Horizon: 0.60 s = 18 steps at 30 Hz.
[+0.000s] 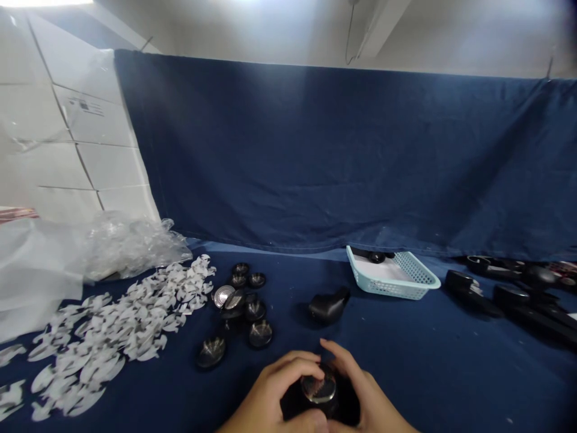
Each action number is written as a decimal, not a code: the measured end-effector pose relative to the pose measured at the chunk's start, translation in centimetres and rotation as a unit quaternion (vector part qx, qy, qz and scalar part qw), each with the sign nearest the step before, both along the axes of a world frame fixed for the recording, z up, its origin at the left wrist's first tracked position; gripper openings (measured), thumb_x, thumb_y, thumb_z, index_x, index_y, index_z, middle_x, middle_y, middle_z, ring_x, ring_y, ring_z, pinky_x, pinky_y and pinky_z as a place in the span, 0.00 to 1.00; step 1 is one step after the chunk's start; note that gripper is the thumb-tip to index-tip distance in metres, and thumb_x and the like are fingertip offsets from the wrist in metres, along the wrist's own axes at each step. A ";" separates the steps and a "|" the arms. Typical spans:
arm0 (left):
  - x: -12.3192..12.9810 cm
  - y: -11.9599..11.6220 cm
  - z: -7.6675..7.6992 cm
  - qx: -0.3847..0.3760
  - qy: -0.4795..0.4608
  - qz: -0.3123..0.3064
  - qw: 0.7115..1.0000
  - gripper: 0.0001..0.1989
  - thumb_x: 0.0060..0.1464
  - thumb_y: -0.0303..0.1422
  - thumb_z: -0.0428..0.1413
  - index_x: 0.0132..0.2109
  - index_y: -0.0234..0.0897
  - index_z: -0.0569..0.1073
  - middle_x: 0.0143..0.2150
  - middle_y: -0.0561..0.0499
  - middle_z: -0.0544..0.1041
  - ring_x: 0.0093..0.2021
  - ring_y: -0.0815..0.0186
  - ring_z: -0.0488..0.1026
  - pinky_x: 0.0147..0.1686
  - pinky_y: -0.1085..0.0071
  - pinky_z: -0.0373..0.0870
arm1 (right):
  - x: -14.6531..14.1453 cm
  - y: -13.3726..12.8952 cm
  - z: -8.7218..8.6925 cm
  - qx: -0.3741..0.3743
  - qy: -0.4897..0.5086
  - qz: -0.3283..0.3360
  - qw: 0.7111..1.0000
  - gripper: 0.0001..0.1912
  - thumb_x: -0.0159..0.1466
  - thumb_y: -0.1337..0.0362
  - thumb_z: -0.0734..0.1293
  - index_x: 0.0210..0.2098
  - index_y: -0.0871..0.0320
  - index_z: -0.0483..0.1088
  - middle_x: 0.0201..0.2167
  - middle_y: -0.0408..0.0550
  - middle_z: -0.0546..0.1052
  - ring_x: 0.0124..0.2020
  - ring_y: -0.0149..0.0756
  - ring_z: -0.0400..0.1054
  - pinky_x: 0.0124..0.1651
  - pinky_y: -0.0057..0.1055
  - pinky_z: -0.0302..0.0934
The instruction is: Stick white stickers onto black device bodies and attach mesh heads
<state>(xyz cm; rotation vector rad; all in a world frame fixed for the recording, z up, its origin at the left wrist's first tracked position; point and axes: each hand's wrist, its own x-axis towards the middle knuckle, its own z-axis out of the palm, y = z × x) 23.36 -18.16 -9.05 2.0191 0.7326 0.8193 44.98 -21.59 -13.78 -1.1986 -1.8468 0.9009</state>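
Observation:
At the bottom centre, my left hand [286,385] and my right hand [363,391] are both closed around a black part with a shiny round top [319,388]. A fingertip of my left hand presses on that glossy top. Its lower portion is dark and partly hidden between my palms. Just beyond my hands lies a curved black glossy piece [328,305]. Left of it sit several dark round caps [260,332], some stacked, with one silver perforated disc [223,295] among them.
Many small white-grey curved pieces [130,319] spread over the left of the blue cloth, beside clear plastic bags [130,240]. A light-blue basket [392,288] holding paper and black parts stands at the back right. Black handled parts [509,294] lie far right; a blue curtain [315,150] hangs behind.

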 end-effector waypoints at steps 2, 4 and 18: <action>0.0 0.0 0.0 0.008 -0.011 0.000 1.000 0.21 0.44 0.31 0.68 0.47 0.46 0.77 0.54 0.50 0.76 0.53 0.55 0.74 0.56 0.65 0.68 | 0.1 0.0 0.0 -0.003 -0.007 -0.005 1.000 0.50 0.52 0.53 0.76 0.68 0.51 0.52 0.54 0.56 0.74 0.55 0.53 0.69 0.59 0.50 0.62; -0.2 -0.1 0.0 0.024 -0.025 0.014 0.999 0.23 0.46 0.30 0.66 0.51 0.46 0.75 0.56 0.50 0.75 0.55 0.55 0.73 0.57 0.65 0.68 | 0.2 0.0 0.0 -0.005 -0.012 -0.007 1.000 0.50 0.52 0.52 0.76 0.67 0.52 0.53 0.56 0.57 0.73 0.57 0.54 0.68 0.61 0.51 0.61; -1.1 1.0 -0.7 -0.017 -0.068 0.089 0.994 0.20 0.57 0.39 0.59 0.55 0.43 0.67 0.53 0.47 0.74 0.53 0.55 0.72 0.55 0.62 0.69 | 0.0 0.2 1.0 0.071 0.005 0.058 0.996 0.23 0.58 0.54 0.72 0.50 0.51 0.66 0.50 0.51 0.74 0.51 0.47 0.70 0.54 0.42 0.62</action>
